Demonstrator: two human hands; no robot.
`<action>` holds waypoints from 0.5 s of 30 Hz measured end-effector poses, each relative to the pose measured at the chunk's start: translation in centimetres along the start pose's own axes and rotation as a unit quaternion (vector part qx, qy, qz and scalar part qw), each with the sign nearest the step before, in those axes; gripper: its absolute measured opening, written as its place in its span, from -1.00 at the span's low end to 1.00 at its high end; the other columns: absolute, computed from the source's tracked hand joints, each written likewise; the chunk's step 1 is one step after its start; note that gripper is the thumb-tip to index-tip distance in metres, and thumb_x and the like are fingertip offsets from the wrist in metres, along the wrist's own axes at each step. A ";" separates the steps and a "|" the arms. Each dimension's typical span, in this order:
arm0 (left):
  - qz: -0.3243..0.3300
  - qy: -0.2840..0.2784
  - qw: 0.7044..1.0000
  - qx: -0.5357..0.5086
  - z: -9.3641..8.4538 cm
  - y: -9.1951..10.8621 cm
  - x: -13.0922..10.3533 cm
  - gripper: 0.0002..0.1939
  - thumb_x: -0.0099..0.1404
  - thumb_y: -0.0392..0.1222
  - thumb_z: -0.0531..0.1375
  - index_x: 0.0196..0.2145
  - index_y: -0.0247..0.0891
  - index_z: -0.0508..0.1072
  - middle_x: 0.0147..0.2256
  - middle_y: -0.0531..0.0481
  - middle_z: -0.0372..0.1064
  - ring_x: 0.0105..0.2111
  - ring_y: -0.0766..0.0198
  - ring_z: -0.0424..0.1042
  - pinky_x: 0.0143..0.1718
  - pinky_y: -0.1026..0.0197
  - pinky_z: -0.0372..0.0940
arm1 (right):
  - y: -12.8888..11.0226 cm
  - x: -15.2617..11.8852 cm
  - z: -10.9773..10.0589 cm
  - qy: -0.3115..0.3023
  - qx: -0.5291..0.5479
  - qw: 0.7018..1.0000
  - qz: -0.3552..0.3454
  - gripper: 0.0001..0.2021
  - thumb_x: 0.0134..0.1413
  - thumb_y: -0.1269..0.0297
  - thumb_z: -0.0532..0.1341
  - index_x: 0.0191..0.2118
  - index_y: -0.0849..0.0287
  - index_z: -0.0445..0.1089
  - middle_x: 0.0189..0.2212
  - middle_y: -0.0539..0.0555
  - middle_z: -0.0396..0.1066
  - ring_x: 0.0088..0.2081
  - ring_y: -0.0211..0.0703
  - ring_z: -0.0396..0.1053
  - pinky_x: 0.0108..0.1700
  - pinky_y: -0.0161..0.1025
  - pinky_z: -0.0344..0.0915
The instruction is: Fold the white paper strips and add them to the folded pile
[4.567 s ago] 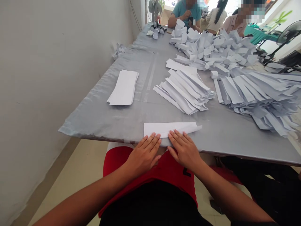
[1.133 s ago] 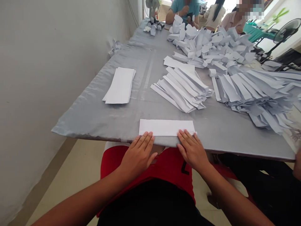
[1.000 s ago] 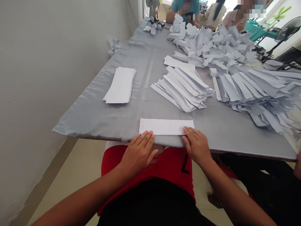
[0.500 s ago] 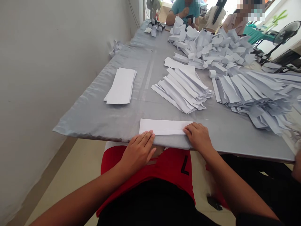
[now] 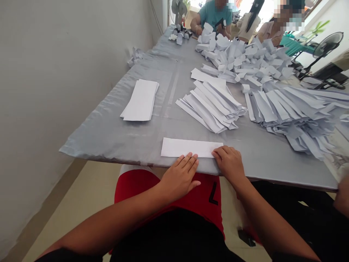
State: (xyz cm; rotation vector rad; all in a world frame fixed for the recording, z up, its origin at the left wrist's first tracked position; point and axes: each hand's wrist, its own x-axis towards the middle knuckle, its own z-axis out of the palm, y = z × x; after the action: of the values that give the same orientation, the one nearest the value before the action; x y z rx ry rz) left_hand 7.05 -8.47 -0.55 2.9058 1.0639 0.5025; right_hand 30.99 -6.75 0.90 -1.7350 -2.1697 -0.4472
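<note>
A long white paper strip (image 5: 185, 147) lies flat near the table's front edge. The fingers of my left hand (image 5: 181, 176) are stretched out, their tips resting on the strip's lower edge around its middle. My right hand (image 5: 230, 162) pinches the strip's right end between thumb and bent fingers. Behind it lies a fanned pile of folded papers (image 5: 211, 105), and to the left a neat stack of flat white paper (image 5: 141, 100).
Another large pile of folded strips (image 5: 289, 109) covers the right side of the grey table (image 5: 109, 134). Beyond it is a heap of folded paper pieces (image 5: 240, 58). People sit at the far end; a person's hand (image 5: 343, 196) shows at the right edge. A wall borders the left.
My left hand has slid to the right along the strip's lower edge, from near its left end to about its middle. My right hand stays at the right end.
</note>
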 end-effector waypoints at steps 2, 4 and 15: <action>-0.001 -0.007 1.000 -0.002 0.3 -0.1 -0.2 -0.35 0.45 0.14 0.07 0.28 -0.42 0.27 0.32 -0.29 0.18 0.36 -0.02 0.11 0.34 -0.04 0.09 | -1.1 -0.4 -0.6 0.044 -0.010 0.999 0.001 -0.77 0.36 0.24 0.12 -0.12 0.10 0.54 -0.15 0.13 0.57 -0.13 -0.02 0.43 -0.06 -0.12 0.19; 0.001 -0.008 1.000 -0.002 0.4 -0.2 -0.4 -0.34 0.45 0.15 0.06 0.28 -0.43 0.26 0.33 -0.28 0.17 0.37 -0.02 0.11 0.35 -0.03 0.07 | -2.7 -1.0 -1.1 0.077 0.001 0.997 -0.025 -0.75 0.35 0.28 0.14 0.01 0.13 0.51 -0.01 0.15 0.55 0.05 0.02 0.43 0.10 -0.08 0.18; -0.020 -0.008 1.000 0.010 0.0 -0.5 -1.1 -0.38 0.48 0.08 0.03 0.30 -0.42 0.25 0.31 -0.27 0.20 0.35 0.03 0.15 0.34 0.00 0.11 | -3.4 -3.7 -0.1 -0.019 0.038 0.996 -0.083 -0.60 0.42 0.28 0.03 0.26 0.17 0.33 0.17 0.16 0.43 0.21 0.00 0.38 0.33 0.06 0.11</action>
State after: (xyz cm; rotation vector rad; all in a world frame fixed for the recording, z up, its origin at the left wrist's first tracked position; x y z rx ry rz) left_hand 5.98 -8.76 -0.97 2.8939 1.1276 0.4696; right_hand 28.49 -10.77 -0.76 -1.5415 -2.3376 -0.3695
